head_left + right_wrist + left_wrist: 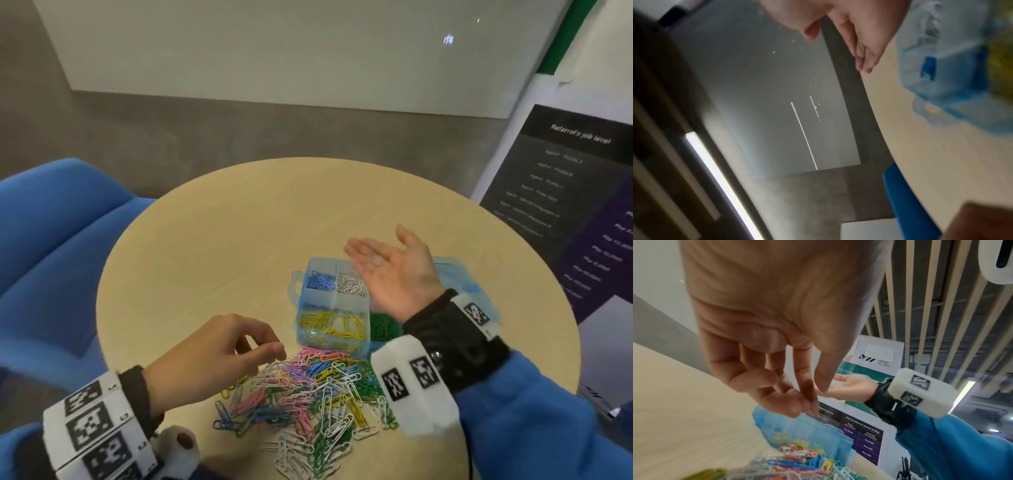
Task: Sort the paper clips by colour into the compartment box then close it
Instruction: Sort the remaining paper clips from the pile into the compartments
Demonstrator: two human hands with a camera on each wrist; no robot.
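Round and pale wood-toned, the table stands before a grey wall bearing a large whiteboard, with a blue chair at its left and a dark printed banner at its right. On the table sits the compartment box, translucent blue, its lid swung open to the right and mostly hidden behind the right wrist. Blue clips lie in its far left compartment, white clips in the far right one, and yellow clips fill the near compartment. Green clips sit just right of the yellow ones, though whether they lie in a compartment or beside the box cannot be told. Nearer the person, touching the front wall of the box, spreads a mixed pile of paper clips in pink, white, green, yellow and blue. The left hand hovers over the left edge of that pile, its grip loosely curled with fingertips close to the thumb, and nothing can be seen between them. The right hand is raised above the right side of the box, palm turned upward, its grip spread flat and carrying nothing. Both wrists wear white marker-printed bands over blue sleeves.
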